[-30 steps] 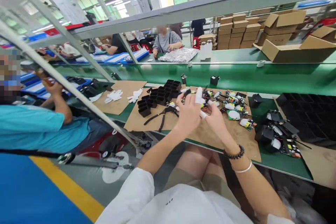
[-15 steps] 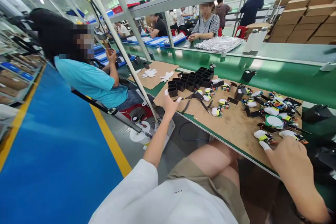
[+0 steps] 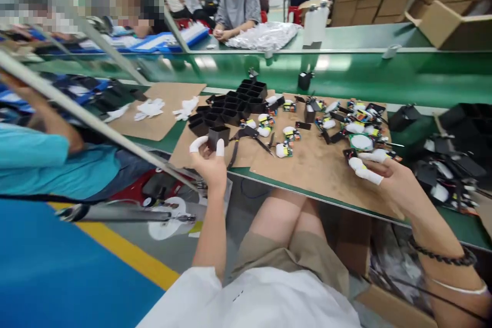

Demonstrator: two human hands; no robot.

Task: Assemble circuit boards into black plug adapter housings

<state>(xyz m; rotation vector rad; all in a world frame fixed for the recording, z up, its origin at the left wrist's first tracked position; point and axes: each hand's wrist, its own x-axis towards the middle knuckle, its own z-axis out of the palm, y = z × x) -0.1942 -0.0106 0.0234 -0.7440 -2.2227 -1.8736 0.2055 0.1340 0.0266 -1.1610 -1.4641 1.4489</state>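
My left hand (image 3: 209,164), with white finger cots on its fingertips, grips a black open-topped plastic case (image 3: 219,137) at the front of a cluster of like cases (image 3: 234,105). White cots also cover fingers of my right hand (image 3: 378,171). It pinches a small circuit board assembly (image 3: 352,158) with a black end piece, largely hidden by the fingers. Just behind lies a pile of circuit boards (image 3: 359,125) with white blobs and yellow parts. Cutting pliers (image 3: 259,139) rest on the cardboard between my hands.
Brown cardboard (image 3: 303,179) covers the green bench. White gloves (image 3: 149,108) lie on another sheet at left, beside a co-worker in a turquoise shirt (image 3: 34,159). More black cases and boards (image 3: 446,179) stand at right. A slanting white post (image 3: 96,128) rises at left.
My left hand has taken hold of a black case at the cluster's near end. My right hand has lifted a circuit board assembly from the pile's front. The camera view has turned right.
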